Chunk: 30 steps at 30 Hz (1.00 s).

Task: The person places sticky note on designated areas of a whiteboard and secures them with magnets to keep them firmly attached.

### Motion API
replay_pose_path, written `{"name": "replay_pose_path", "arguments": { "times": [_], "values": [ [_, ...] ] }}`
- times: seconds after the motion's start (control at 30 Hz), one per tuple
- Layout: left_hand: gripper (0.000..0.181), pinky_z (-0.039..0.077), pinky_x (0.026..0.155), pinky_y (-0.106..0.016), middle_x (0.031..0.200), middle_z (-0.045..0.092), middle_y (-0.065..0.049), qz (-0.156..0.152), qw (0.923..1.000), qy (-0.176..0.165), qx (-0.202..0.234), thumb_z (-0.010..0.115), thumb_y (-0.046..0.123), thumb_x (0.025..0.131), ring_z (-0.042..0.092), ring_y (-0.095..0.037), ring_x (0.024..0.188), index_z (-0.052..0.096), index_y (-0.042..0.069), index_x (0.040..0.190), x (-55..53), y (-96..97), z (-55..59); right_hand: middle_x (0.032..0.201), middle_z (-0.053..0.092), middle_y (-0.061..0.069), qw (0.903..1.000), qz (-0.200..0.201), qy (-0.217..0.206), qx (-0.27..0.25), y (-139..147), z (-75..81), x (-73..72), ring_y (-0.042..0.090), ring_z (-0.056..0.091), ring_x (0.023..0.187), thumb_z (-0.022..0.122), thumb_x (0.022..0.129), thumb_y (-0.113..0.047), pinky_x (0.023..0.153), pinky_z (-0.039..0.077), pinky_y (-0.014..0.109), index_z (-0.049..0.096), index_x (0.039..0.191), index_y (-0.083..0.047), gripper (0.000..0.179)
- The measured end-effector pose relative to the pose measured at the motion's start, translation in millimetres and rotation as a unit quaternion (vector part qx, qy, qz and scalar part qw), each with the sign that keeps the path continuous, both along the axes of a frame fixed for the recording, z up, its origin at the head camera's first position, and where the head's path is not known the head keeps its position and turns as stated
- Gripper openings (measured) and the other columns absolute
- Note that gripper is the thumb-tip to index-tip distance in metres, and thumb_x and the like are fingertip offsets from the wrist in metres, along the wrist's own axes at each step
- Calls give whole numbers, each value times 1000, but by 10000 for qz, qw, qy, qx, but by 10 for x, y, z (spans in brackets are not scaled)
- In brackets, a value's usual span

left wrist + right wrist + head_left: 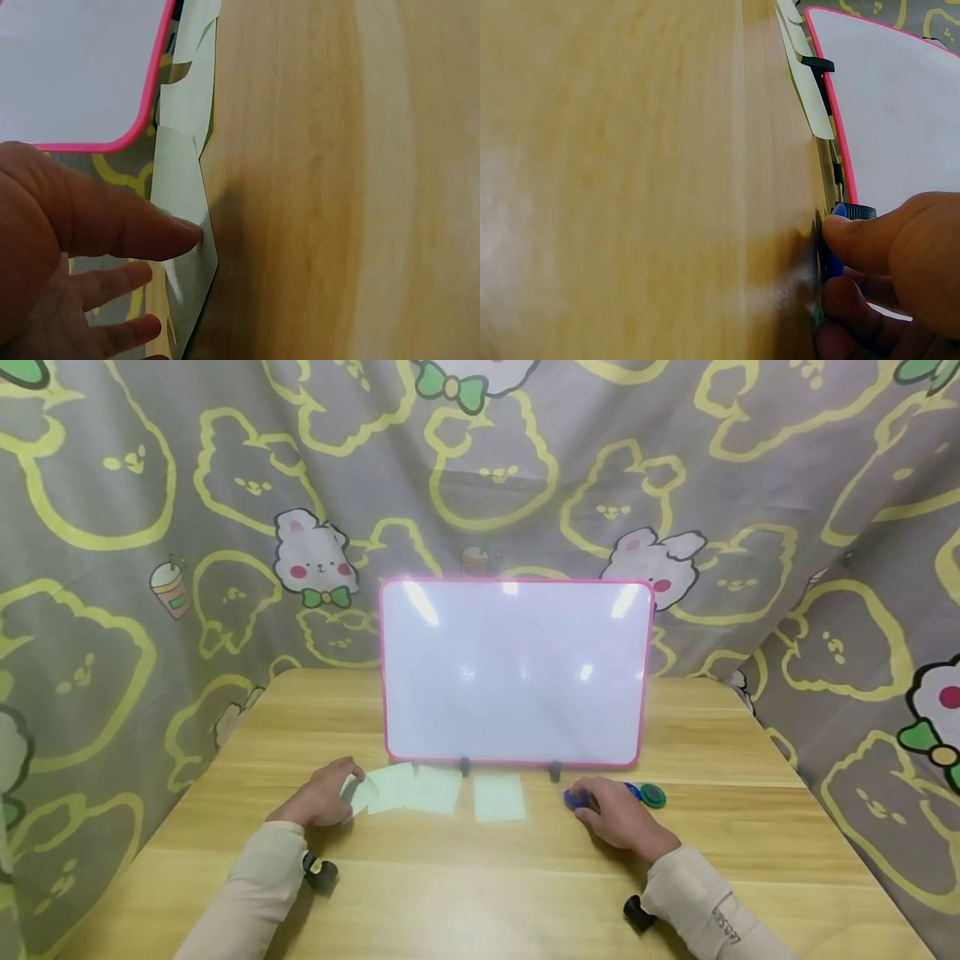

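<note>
My left hand (324, 793) is at the left end of a row of pale green paper sheets. Its thumb and index finger pinch the leftmost sheet (360, 797), which curves up slightly; in the left wrist view the thumb lies against that paper (184, 180). Two more sheets (390, 788) (438, 790) overlap beside it, and a separate sheet (499, 798) lies further right. My right hand (618, 814) pinches a blue round magnet (576, 799) close over the table. Just beyond it lie another blue magnet (633, 791), partly hidden by the hand, and a green one (653, 795).
A whiteboard (517, 677) with a pink frame stands upright behind the papers on small black feet (556, 772). The wooden table (465, 893) spreads out in front. A grey patterned curtain (390, 477) hangs behind and at both sides.
</note>
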<state>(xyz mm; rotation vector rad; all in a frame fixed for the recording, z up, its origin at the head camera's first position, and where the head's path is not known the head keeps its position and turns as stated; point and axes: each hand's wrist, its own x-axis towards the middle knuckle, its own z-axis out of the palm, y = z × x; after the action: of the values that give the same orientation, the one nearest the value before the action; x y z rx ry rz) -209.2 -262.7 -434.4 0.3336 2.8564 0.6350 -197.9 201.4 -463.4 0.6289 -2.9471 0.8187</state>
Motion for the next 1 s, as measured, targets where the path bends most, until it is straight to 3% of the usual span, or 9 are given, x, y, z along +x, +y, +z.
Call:
{"name": "replay_pose_path", "arguments": {
  "times": [0.13,0.33,0.43,0.63,0.83,1.0],
  "values": [
    [43,33,100,-67,142,33,-36,-284,9996,4,47,61,-11,64,32,-57,127,54,2,104,-12,24,21,106,67,5,10000,42,50,-18,10,0,1,29,62,104,70,87,-8,89,51,47,67,108,-6,21],
    [38,40,89,-67,135,44,-29,-328,9990,156,-246,62,-6,62,43,-50,118,54,7,97,-31,41,6,108,67,6,10000,57,43,-6,12,6,-7,28,62,105,70,88,-9,89,51,46,67,110,-6,22],
    [38,36,90,-73,136,43,-29,-411,9983,295,-298,62,-6,61,40,-54,120,55,7,96,-42,48,-1,110,66,6,10000,55,-10,9,11,17,-10,29,61,106,69,88,-10,90,50,46,67,111,-6,23],
    [34,33,97,-70,143,40,-29,-730,9960,508,-43,61,-13,61,34,-55,127,54,10,85,-74,77,-25,109,67,6,10000,39,6,8,16,12,-10,29,61,106,70,88,-9,90,51,47,67,110,-6,23],
    [33,40,91,-63,132,51,-22,-598,9973,430,-13,62,-10,61,44,-45,117,52,11,85,-73,86,-57,109,67,5,10000,18,-17,-10,15,-4,-5,28,61,106,70,87,-10,90,50,47,67,110,-6,23],
    [32,40,83,-53,110,55,-12,-332,9974,643,-33,64,-4,60,46,-38,102,57,14,86,-69,61,-71,109,66,5,10000,-17,-63,-14,14,6,4,28,61,106,70,88,-10,91,50,46,67,110,-7,23]
  ]
}}
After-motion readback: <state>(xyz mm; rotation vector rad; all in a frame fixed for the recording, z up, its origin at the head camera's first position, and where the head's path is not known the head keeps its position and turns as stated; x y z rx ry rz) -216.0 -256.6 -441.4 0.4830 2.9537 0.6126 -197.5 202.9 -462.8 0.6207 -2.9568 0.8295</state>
